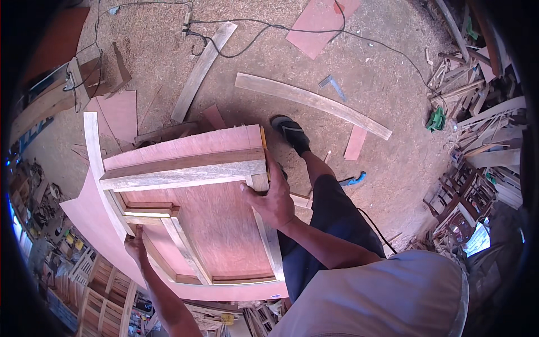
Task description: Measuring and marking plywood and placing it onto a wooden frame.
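A wooden frame [185, 173] with crossbars lies over a pink plywood sheet [185, 147] in front of me, tilted slightly. My right hand [273, 199] grips its right edge near the far corner, the thumb on top and the fingers over the outer side. A narrow yellow strip [263, 137] shows at that edge, just beyond my fingers; its kind is unclear. My left hand [135, 245] is closed at the frame's left side, at a pale wooden strip [96, 147] that juts past the far corner. Some of its fingers are hidden.
Loose boards [311, 103] lie on the sawdust-strewn floor, with a try square [334, 88] and a blue-handled tool [353, 179]. A black cable [269, 24] crosses the far floor. Scrap wood [477, 101] piles up at the right. My sandalled foot [291, 132] stands beside the frame.
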Tool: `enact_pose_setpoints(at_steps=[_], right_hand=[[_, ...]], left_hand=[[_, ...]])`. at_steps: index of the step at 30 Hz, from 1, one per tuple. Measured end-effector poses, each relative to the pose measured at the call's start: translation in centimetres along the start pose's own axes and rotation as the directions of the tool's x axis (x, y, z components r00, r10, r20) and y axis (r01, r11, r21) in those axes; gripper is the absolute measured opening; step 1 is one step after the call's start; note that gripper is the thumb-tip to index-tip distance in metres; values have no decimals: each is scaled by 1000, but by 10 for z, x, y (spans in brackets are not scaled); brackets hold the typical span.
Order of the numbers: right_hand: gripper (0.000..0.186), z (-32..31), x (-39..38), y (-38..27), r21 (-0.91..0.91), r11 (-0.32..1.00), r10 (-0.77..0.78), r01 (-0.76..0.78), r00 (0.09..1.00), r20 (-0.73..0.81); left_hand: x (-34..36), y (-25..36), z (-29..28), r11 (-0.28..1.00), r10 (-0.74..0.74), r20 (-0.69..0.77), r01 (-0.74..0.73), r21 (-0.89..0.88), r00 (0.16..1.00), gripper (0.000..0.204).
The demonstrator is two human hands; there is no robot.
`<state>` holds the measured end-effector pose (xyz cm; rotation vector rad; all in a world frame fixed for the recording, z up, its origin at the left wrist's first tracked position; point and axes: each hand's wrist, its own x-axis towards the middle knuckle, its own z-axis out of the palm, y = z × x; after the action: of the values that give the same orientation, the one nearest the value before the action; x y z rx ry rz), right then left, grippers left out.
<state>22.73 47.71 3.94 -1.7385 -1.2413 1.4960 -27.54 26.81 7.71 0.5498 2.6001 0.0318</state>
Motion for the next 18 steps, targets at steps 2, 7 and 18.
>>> enact_pose_setpoints(at_steps=[2, 7, 18], right_hand=[[95, -3, 1, -1, -44, 999, -12, 11, 1000, -4], [94, 0, 3, -3, -35, 999, -43, 42, 999, -21], [95, 2, 1, -9, -68, 997, -25, 23, 999, -21]], left_hand=[[2, 8, 1, 992, -64, 26, 61, 111, 998, 63], [5, 3, -5, 970, -18, 17, 13, 242, 1000, 63], [8, -9, -6, 935, 269, -71, -243, 257, 961, 75]])
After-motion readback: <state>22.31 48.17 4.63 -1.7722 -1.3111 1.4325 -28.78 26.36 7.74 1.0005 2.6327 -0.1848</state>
